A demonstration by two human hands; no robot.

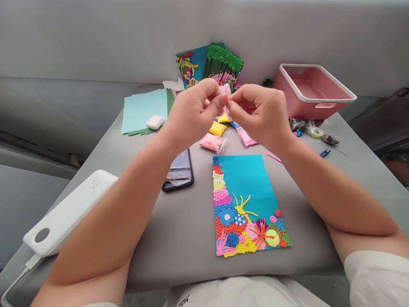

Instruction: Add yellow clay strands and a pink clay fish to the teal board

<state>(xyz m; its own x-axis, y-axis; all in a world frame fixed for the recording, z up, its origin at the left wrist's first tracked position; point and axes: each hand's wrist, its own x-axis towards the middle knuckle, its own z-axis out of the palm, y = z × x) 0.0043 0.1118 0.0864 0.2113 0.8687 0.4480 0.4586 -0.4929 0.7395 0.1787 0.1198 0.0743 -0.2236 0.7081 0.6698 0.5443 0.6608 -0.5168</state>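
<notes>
My left hand (200, 108) and my right hand (260, 113) meet above the back of the table, fingertips pinched together. Between them is a small clear plastic bag (225, 89) with something pale pink in it, partly covered by my fingers. Below lie packets of modelling clay: a yellow packet (217, 128), a light pink packet (211, 141) and a brighter pink packet (248, 139). Nearer to me lies a blue card (244, 175), decorated along its left and bottom edges with colourful clay flowers, dots and strands.
A phone (179, 170) and a white power bank (70, 213) with a cable lie at left. Light-blue paper sheets (143, 108) carry a white case (155, 122). Behind stand decorated cards (223, 59). At right are a pink basket (316, 94), a tape roll (315, 131) and a blue tool (325, 153).
</notes>
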